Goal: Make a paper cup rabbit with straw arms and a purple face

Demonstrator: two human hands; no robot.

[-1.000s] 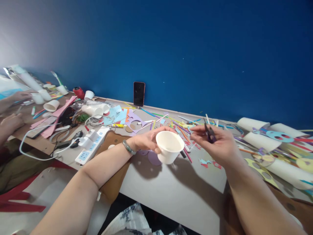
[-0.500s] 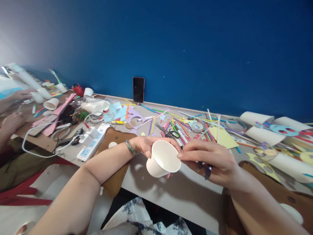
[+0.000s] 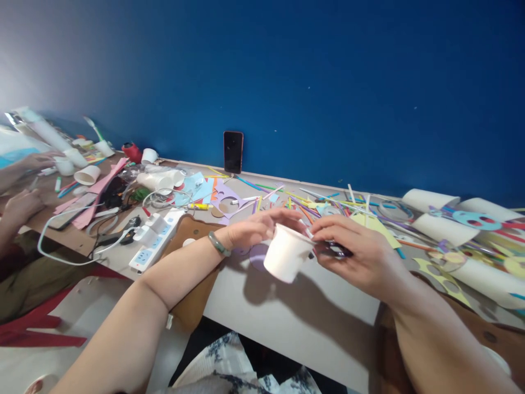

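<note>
A blue wall (image 3: 328, 82) backs the right hand (image 3: 356, 251) pinching a white cup (image 3: 286, 254), left hand (image 3: 254, 229) loosely open.

Across the near edge of the pale grey table (image 3: 328, 334), we stretch both bare forearms. Our bare left hand (image 3: 260, 227), wrist ringed by a grey-green bangle (image 3: 219, 244), points rightward; our bare right hand (image 3: 355, 249) bends its fingers leftward.

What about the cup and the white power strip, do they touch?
Apart. The head view shows the left forearm crossing between the white cup and the power strip.
</note>
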